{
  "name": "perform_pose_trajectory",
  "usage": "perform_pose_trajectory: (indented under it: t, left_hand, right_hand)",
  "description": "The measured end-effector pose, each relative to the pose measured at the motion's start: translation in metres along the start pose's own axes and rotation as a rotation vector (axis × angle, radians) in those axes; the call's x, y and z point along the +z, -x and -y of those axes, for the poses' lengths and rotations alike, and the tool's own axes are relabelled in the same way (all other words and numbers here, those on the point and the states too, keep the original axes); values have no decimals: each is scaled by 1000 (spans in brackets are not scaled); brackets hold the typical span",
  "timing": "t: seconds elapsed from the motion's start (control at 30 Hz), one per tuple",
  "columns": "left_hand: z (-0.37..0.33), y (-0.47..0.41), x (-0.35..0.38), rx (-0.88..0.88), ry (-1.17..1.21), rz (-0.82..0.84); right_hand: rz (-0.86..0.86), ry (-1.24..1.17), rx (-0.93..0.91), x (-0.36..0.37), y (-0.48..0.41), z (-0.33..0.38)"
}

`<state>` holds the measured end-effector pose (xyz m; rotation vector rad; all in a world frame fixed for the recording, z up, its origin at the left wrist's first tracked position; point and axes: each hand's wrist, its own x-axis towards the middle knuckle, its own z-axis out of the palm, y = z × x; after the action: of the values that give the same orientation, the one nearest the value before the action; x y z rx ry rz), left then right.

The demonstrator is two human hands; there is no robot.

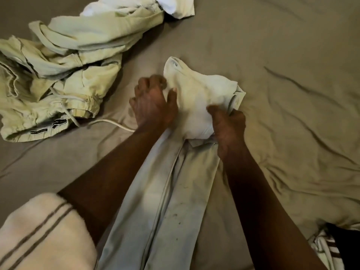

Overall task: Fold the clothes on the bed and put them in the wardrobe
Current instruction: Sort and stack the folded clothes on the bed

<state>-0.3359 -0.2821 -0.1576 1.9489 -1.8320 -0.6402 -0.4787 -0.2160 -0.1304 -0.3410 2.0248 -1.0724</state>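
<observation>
Left grip: fingers curled, thumb pressed in, pinching the left side of the bunched end of the pale garment. Right grip: fingers curled round the bunch at its lower right, next to a folded hem. Both are tight on the cloth.

The bunch sits between the two grips, mid-frame, on the bed. The rest of the garment runs long and flat toward the person, between the forearms. It has a seam down its length and a few dark specks.

The sheet is taupe and wrinkled, with the deeper creases on the right. A pile of pale green clothes lies unfolded at upper left, apart from the garment, with a drawstring waistband and dark labels showing. A white cloth lies at the pile's far end by the top edge. A white cord lies on the sheet between the pile and the left forearm. A cream sleeve with brown stripes is at lower left.

The sheet's edge shows at the bottom right corner, beside a striped cloth and something dark I can't identify. There is open sheet to the right and upper right of the garment.
</observation>
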Motion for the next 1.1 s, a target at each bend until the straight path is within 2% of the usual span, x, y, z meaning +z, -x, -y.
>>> perform_pose_trajectory:
  t: [0.07, 0.17, 0.23, 0.33, 0.5, 0.57, 0.67, 0.8, 0.83, 0.9, 1.0, 1.03, 1.1]
  left_hand:
    - [-13, -32, 4, -23, 20, 12]
    - [-20, -95, 14, -307, 102, 203]
    - [-16, -128, 25, -403, 258, 302]
    - [-21, -144, 30, -436, 454, 375]
    - [-20, -149, 36, -529, 548, 370]
    - [-16, -159, 39, -571, 558, 410]
    - [-10, -168, 43, -589, 590, 446]
    - [-14, -158, 36, -581, 668, 481]
    - [-15, -153, 33, -580, 702, 489]
    - [-15, -135, 27, -564, 760, 458]
    - [-14, -102, 16, -560, 912, 452]
    - [-12, -92, 12, -572, 955, 461]
    - [-6, -74, 0, -587, 1069, 464]
  right_hand:
    - [-3, -81, 66, 4, 0, -2]
    - [2, -185, 52, 8, -5, -11]
    - [-8, -243, 45, 10, -7, -16]
    - [-62, -377, 99, 13, -3, -22]
    - [-35, -496, 235, 6, -8, -22]
    - [-50, -498, 197, 4, -9, -20]
    - [-85, -411, 59, 2, -10, -19]
    - [195, -57, -81, -7, -6, -25]
    - [214, 63, -115, -9, -4, -25]
    - [121, 283, -196, -11, 2, -21]
    - [-54, 299, -275, -7, 12, -5]
    - [-58, 269, -287, -1, 15, 1]
    - [61, 281, -297, 18, 19, 10]
